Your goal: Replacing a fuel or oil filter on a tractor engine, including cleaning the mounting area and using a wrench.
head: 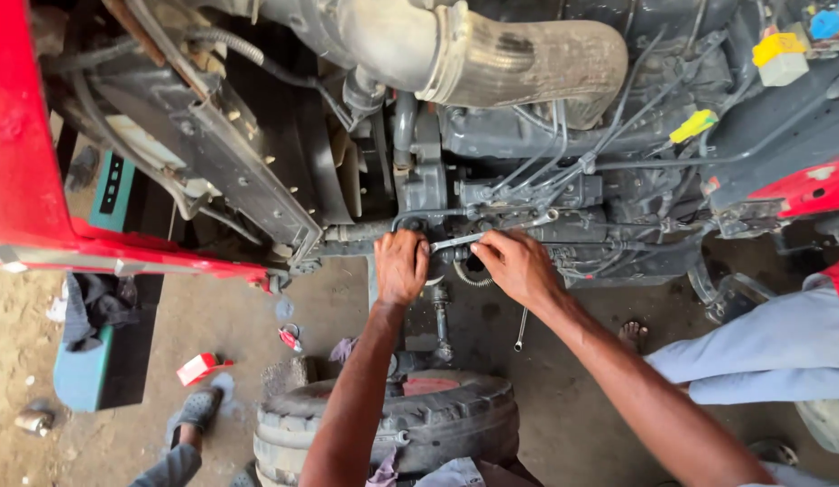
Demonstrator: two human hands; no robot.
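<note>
From the head camera, your left hand (401, 267) sits knuckles-up against the lower front of the engine block (527, 135), fingers curled and pressed together over the near end of a slim steel wrench (491, 231); your right hand (517, 266) lies just beside it, fingers bunched under the shank. The wrench runs up and to the right from between your hands, its ring end (547, 216) showing among the thin metal fuel lines (563, 171). Judge it stiff and light, but probably greasy in this grimy bay, so it could slip; the best hold looks to be out toward the free end of the shank, wrapped in a full fist rather than pinched. Whatever fitting the near end sits on is hidden under your left knuckles, and I cannot tell whether your right fingers actually clamp the shank or only steady it. A second wrench (521, 329) lies on the ground below, near the tyre (410, 419). A person's legs in light trousers (762, 347) are cut off at the right edge.
</note>
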